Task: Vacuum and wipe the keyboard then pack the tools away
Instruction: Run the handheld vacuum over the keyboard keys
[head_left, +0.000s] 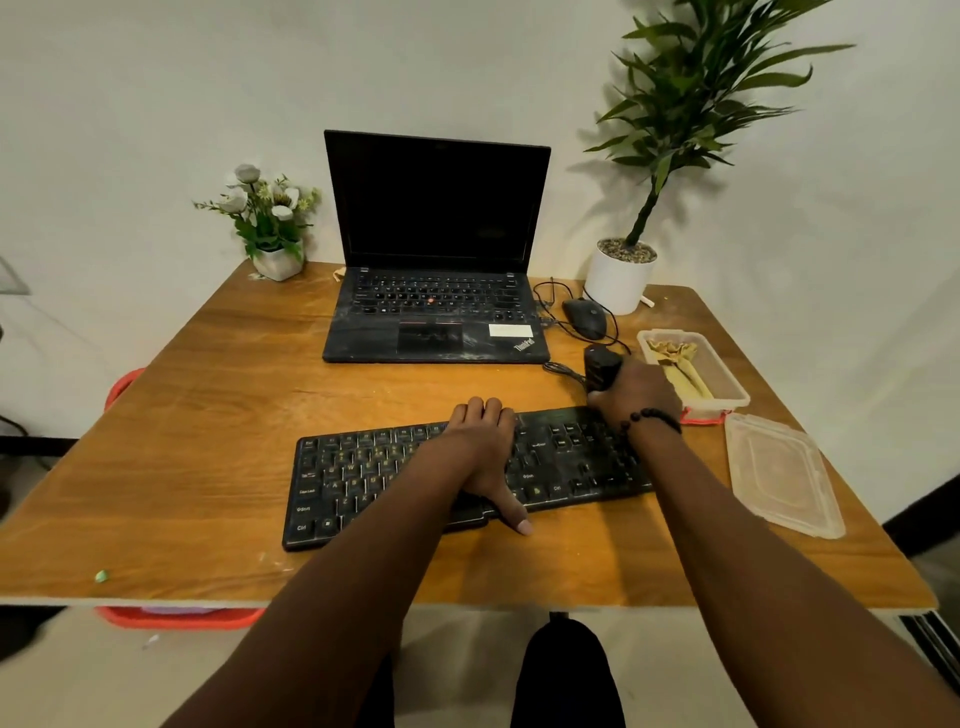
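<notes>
A black keyboard (363, 478) lies near the front of the wooden table (208, 405). My left hand (488, 452) rests flat across its middle, fingers over the far edge and thumb at the near edge. My right hand (636, 392) grips a small black handheld vacuum (600, 366) upright at the keyboard's far right corner. A clear plastic box (732, 387) to the right holds a folded yellow cloth (680, 364). Its clear lid (779, 473) lies on the table beside the keyboard.
An open black laptop (436, 291) stands behind the keyboard. A black mouse (584, 317) with its cable lies to its right. A white pot with a tall plant (621, 280) and a small flower pot (275, 260) sit at the back corners.
</notes>
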